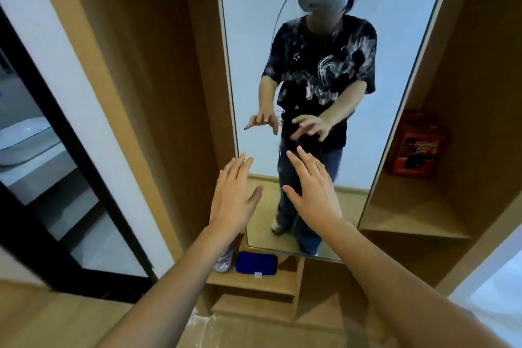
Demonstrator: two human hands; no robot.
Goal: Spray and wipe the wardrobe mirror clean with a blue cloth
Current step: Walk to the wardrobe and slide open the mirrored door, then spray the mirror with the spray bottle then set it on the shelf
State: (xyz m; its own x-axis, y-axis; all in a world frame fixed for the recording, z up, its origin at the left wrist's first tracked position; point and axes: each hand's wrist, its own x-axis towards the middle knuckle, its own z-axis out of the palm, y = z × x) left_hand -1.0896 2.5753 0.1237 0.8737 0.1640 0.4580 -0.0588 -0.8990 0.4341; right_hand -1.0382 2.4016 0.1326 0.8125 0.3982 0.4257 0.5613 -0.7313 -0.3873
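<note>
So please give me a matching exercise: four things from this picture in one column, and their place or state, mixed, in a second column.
Things:
1. blue cloth
2. red box
3. mirror
4. left hand

Place or state:
A. on the right-hand shelf
B. smeared with white marks
C. on the low shelf below the mirror
D. open, holding nothing

Pairs: 1-C, 2-A, 3-B, 4-D

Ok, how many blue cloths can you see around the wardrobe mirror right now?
1. A folded blue cloth lies on the wooden shelf just below the mirror, beside a pale object partly hidden behind the left hand's wrist. Others could be hidden behind the arms.
</note>
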